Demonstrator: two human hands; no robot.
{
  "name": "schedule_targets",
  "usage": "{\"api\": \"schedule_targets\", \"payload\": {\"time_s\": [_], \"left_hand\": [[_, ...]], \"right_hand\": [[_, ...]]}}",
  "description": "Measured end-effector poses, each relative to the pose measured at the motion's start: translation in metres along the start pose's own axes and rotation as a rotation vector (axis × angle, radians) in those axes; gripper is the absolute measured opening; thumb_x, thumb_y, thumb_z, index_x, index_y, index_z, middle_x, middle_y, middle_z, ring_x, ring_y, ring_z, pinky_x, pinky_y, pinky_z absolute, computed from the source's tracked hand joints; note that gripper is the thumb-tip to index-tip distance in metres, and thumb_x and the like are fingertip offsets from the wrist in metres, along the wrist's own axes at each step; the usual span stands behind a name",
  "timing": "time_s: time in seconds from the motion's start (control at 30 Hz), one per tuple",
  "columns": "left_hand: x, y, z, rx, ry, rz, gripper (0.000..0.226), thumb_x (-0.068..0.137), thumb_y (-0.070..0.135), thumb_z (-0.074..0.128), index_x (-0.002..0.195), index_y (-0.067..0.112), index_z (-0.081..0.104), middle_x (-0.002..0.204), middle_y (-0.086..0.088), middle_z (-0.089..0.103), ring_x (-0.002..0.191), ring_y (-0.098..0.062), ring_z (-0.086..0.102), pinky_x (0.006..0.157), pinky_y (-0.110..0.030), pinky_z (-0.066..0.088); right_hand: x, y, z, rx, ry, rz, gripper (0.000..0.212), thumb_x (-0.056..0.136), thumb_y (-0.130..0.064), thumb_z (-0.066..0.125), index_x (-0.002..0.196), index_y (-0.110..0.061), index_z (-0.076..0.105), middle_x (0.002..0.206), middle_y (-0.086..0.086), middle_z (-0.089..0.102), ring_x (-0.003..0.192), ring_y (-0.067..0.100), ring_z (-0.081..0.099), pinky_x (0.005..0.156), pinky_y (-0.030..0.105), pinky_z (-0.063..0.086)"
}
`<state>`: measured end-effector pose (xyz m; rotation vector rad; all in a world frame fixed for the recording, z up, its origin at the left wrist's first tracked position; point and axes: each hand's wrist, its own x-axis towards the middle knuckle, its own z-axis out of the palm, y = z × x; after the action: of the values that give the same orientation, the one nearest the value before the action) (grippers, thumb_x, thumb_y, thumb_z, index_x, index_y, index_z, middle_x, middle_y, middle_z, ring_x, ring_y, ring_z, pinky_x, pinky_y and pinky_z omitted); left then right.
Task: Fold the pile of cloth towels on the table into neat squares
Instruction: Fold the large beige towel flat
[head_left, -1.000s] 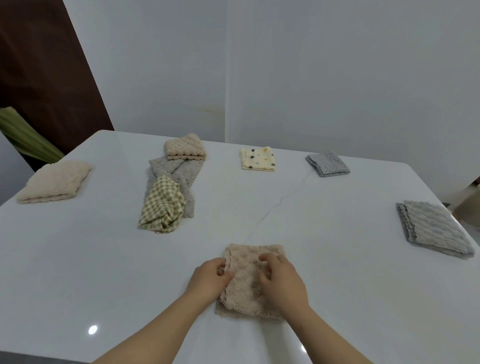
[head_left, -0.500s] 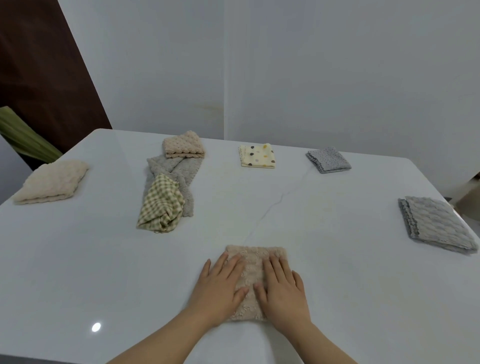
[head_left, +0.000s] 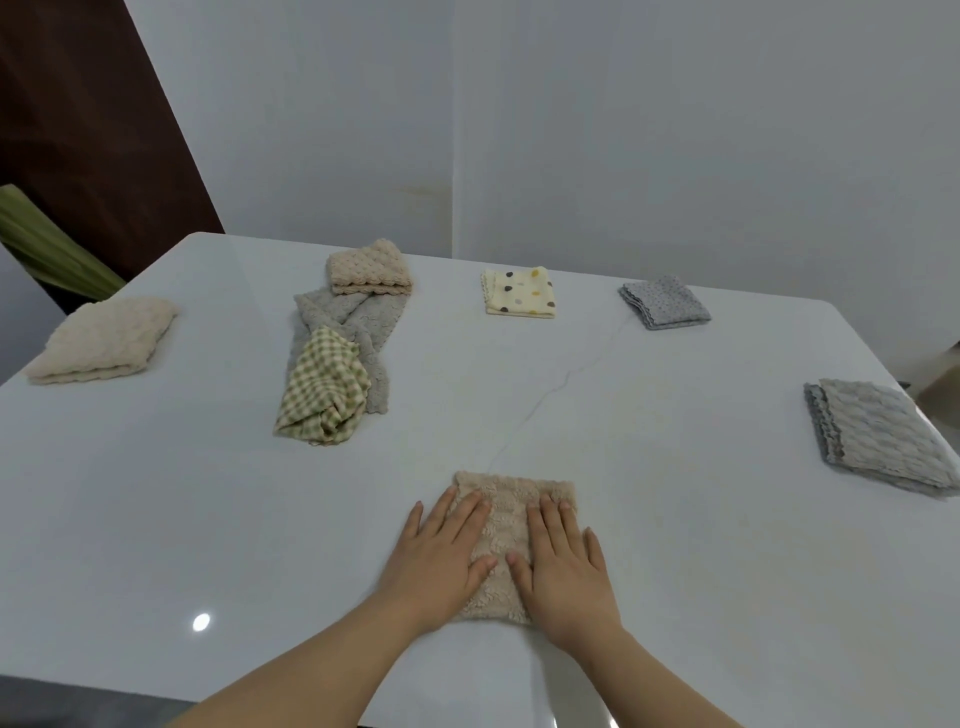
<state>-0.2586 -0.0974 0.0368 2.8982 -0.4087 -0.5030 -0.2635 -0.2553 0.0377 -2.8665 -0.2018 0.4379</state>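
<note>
A folded beige towel (head_left: 506, 519) lies on the white table (head_left: 156, 519) near its front edge. My left hand (head_left: 441, 556) rests flat on the towel's left half, fingers spread. Flat on the right half is my right hand (head_left: 563, 566), fingers together and pointing away from me. Both palms press down and neither grips the cloth. Further back on the left sits the unfolded pile: a crumpled green checked cloth (head_left: 324, 387) lying on a grey towel (head_left: 358, 322).
Folded towels are spread around the table: a cream one (head_left: 101, 340) far left, a beige one (head_left: 370, 267) behind the pile, a yellow dotted one (head_left: 519, 291), a small grey one (head_left: 665, 301), and a large grey one (head_left: 883, 434) at the right edge.
My hands went from pinching the beige towel's top fold to lying flat on it. Since then they have slid slightly apart while pressing it.
</note>
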Motion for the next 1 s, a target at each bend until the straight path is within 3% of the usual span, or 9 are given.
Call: {"api": "schedule_targets", "payload": {"time_s": [0.1, 0.17, 0.27, 0.37, 0.47, 0.7, 0.83, 0.9, 1.0], "left_hand": [[0.0, -0.001, 0.001, 0.005, 0.036, -0.007, 0.112, 0.051, 0.072, -0.032, 0.149, 0.026, -0.004, 0.157, 0.012, -0.009, 0.145, -0.013, -0.01, 0.117, -0.036, -0.005], [-0.002, -0.002, 0.0, -0.034, 0.068, -0.03, 0.102, 0.059, 0.077, -0.021, 0.148, 0.031, -0.001, 0.157, 0.014, -0.005, 0.145, -0.014, -0.003, 0.116, -0.034, 0.003], [-0.005, -0.002, -0.007, -0.153, 0.066, -0.145, 0.08, 0.079, 0.072, 0.02, 0.147, 0.033, 0.003, 0.155, 0.009, 0.004, 0.141, -0.017, 0.011, 0.113, -0.032, 0.014], [-0.003, -0.003, -0.014, -0.305, 0.091, -0.288, 0.094, 0.076, 0.067, 0.053, 0.146, 0.021, 0.009, 0.143, -0.001, 0.026, 0.13, -0.02, 0.029, 0.107, -0.029, 0.026], [0.004, -0.005, -0.019, -0.395, 0.064, -0.336, 0.08, 0.072, 0.062, 0.063, 0.132, 0.017, 0.035, 0.129, 0.0, 0.048, 0.119, -0.019, 0.045, 0.097, -0.029, 0.038], [0.013, -0.008, -0.033, -0.594, -0.125, -0.337, 0.046, 0.082, 0.054, 0.056, 0.116, 0.024, 0.056, 0.118, 0.002, 0.062, 0.11, -0.021, 0.057, 0.094, -0.033, 0.046], [0.016, 0.005, -0.037, -0.752, -0.091, -0.307, 0.034, 0.085, 0.041, 0.057, 0.113, 0.02, 0.055, 0.097, 0.007, 0.061, 0.096, -0.017, 0.057, 0.079, -0.029, 0.048], [0.019, 0.017, -0.04, -0.854, -0.074, -0.268, 0.017, 0.09, 0.026, 0.053, 0.106, 0.021, 0.054, 0.082, 0.014, 0.053, 0.08, -0.007, 0.052, 0.062, -0.016, 0.04], [0.028, 0.037, -0.041, -0.93, -0.064, -0.22, 0.007, 0.092, 0.019, 0.05, 0.096, 0.025, 0.05, 0.079, 0.014, 0.051, 0.073, -0.002, 0.049, 0.059, -0.013, 0.037]], "right_hand": [[-0.001, 0.003, 0.003, 0.077, 0.011, 0.005, 0.127, 0.04, -0.077, -0.041, 0.149, -0.022, -0.004, 0.157, -0.004, -0.012, 0.144, 0.013, -0.014, 0.116, 0.032, -0.005], [-0.006, 0.006, 0.006, 0.2, 0.07, 0.037, 0.107, 0.058, -0.08, -0.012, 0.149, -0.025, 0.004, 0.158, -0.005, -0.004, 0.145, 0.012, -0.004, 0.116, 0.029, 0.001], [-0.015, 0.008, 0.008, 0.491, 0.235, 0.152, 0.097, 0.063, -0.069, 0.029, 0.144, -0.016, 0.027, 0.15, -0.001, 0.027, 0.14, 0.014, 0.025, 0.111, 0.025, 0.021], [-0.018, 0.007, 0.008, 0.65, 0.297, 0.314, 0.079, 0.063, -0.059, 0.055, 0.13, -0.019, 0.045, 0.124, -0.007, 0.054, 0.118, 0.018, 0.051, 0.101, 0.035, 0.042], [-0.019, 0.004, 0.003, 0.499, 0.225, 0.41, 0.069, 0.063, -0.067, 0.048, 0.116, -0.024, 0.054, 0.104, -0.008, 0.062, 0.1, 0.018, 0.057, 0.088, 0.036, 0.046], [-0.019, 0.0, -0.007, 0.592, 0.208, 0.502, 0.024, 0.083, -0.039, 0.06, 0.084, -0.018, 0.049, 0.073, -0.007, 0.052, 0.079, 0.018, 0.053, 0.075, 0.033, 0.04], [-0.023, 0.008, -0.018, 0.91, 0.262, 0.502, 0.017, 0.086, -0.026, 0.058, 0.094, -0.013, 0.05, 0.082, 0.0, 0.059, 0.077, 0.018, 0.057, 0.075, 0.036, 0.048], [-0.024, 0.018, -0.024, 0.963, 0.293, 0.495, 0.016, 0.088, -0.025, 0.055, 0.099, -0.014, 0.049, 0.084, 0.0, 0.059, 0.078, 0.017, 0.058, 0.075, 0.036, 0.049], [-0.024, 0.037, -0.031, 0.998, 0.315, 0.496, 0.017, 0.09, -0.026, 0.053, 0.103, -0.018, 0.047, 0.085, -0.002, 0.058, 0.083, 0.018, 0.059, 0.078, 0.037, 0.048]]}}
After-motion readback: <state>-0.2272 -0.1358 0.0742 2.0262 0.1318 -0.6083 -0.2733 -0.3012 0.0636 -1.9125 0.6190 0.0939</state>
